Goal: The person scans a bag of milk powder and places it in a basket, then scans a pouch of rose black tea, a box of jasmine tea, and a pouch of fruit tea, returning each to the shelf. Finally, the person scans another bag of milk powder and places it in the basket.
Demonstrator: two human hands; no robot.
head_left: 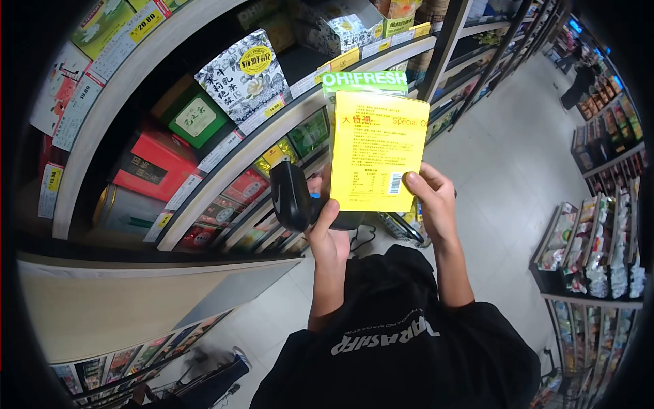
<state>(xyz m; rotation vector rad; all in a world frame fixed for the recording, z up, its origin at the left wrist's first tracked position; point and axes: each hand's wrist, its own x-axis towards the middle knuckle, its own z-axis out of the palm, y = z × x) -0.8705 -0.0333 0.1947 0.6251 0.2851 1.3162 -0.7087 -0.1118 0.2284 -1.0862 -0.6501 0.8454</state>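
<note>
A flat yellow box (378, 153) with small print, a nutrition table and a barcode faces me. My right hand (432, 194) grips its lower right side, thumb on the front near the barcode. At the lower left corner, my left hand (328, 228) holds it with the thumb on the front. A black handheld device (291, 196), shaped like a barcode scanner, sits against the left hand's fingers; how it is held is partly hidden. Behind the box's top edge shows a green "OH!FRESH" panel (364, 82).
Shelves at left carry a black-and-white floral box (242, 78), a green box (197, 116), a red box (155, 163) and price tags. An aisle floor (487, 146) runs along the right, beside more stocked racks (589, 249). Another person's leg (218, 382) appears at lower left.
</note>
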